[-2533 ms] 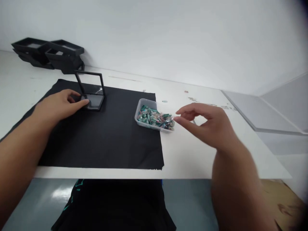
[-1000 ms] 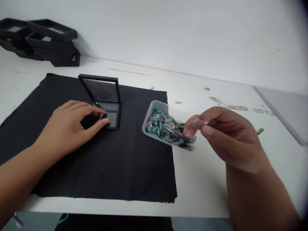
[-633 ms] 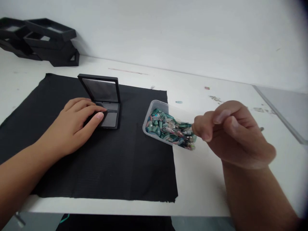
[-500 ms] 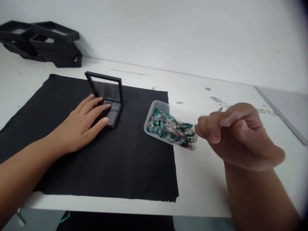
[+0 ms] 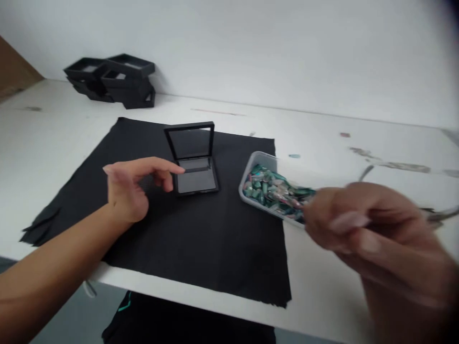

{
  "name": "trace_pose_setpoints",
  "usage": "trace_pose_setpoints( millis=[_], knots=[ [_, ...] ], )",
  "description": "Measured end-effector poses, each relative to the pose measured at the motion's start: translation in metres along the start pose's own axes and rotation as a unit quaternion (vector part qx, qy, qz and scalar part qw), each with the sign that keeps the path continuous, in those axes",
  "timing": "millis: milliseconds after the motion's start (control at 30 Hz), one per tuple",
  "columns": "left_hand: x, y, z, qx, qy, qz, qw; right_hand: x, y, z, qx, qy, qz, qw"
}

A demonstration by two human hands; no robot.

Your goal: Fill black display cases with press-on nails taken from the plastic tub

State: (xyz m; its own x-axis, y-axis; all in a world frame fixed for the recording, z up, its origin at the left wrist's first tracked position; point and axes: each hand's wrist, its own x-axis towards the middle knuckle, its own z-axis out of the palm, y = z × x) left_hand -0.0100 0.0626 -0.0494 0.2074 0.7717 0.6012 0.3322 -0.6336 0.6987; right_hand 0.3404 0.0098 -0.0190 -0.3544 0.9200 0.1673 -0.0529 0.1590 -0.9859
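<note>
A black hinged display case [image 5: 196,182] with clear film panes stands open on a black cloth [image 5: 186,239], its lid raised at the back. My left hand [image 5: 134,188] is turned on its side at the case's left, thumb up and index finger stretched out. That fingertip reaches the case's left edge; I cannot tell if it touches. The other fingers curl loosely. My right hand [image 5: 373,239], blurred, is closed in a thumb-and-finger pinch in front of a clear plastic tub [image 5: 261,210]. A pale shape shows at the pinch, but what it is stays unclear.
Shiny green and pink shell-like pieces [image 5: 267,188] fill the tub, which overlaps the cloth's right edge. Several black frames [image 5: 125,81] are stacked at the back left. Small loose chips [image 5: 294,155] and scuff marks lie on the white table [image 5: 315,296] before the wall.
My left hand has come off the case and turned from palm-down to sideways, index finger out. The view has swung left, shifting everything rightward. My right hand stays pinched, now lower in the picture.
</note>
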Motion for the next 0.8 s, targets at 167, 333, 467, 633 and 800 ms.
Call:
trace_pose_setpoints(
  millis=[167, 333, 467, 633, 800],
  knots=[
    [-0.002, 0.014, 0.013, 0.024, -0.058, 0.196, 0.979, 0.006, -0.009, 0.060, 0.095, -0.026, 0.063, 0.993],
    [-0.012, 0.024, 0.039, -0.005, -0.144, 0.232, 0.962, 0.006, -0.001, 0.076, 0.084, -0.143, 0.191, 0.967],
    [-0.015, 0.025, 0.048, -0.012, -0.160, 0.314, 0.936, 0.010, 0.006, 0.078, 0.089, -0.165, 0.247, 0.951],
    [-0.007, 0.027, 0.045, -0.007, -0.150, 0.305, 0.940, 0.015, 0.014, 0.077, 0.072, -0.161, 0.271, 0.946],
    [0.000, 0.022, 0.039, 0.010, -0.169, 0.320, 0.932, 0.014, 0.022, 0.075, 0.061, -0.157, 0.238, 0.957]
  ],
)
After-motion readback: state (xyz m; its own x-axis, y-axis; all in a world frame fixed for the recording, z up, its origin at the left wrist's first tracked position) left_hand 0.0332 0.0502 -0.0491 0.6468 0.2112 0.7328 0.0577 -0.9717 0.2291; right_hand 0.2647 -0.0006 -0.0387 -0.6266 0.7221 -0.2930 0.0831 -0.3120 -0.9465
